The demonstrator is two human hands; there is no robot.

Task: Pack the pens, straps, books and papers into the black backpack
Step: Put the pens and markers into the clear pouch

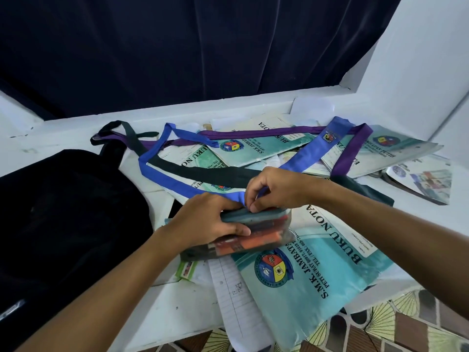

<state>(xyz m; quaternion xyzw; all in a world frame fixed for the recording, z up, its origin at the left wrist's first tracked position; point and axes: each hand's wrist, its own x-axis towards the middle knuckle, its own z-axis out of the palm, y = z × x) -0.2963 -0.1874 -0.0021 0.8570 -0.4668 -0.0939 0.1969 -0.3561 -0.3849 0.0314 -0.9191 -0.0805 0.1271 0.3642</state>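
Note:
A clear pencil pouch (256, 237) full of pens lies in the middle of the white table (76, 138), on top of teal notebooks. My left hand (205, 219) grips the pouch's left end, thumb along its side. My right hand (276, 189) pinches at the pouch's top edge, at its zip. The black backpack (63, 219) lies to the left. A blue strap (162, 176), a black strap (203, 171) and a purple strap (347, 153) are spread across the books behind the hands. A large teal notebook (312, 278) lies under the pouch, with lined paper (233, 293) beside it.
More teal notebooks (256, 151) and loose papers (426, 179) cover the table's far right. A dark curtain (177, 52) hangs behind the table, with a white wall (418, 59) at the right. Patterned floor (380, 323) shows past the table's near edge.

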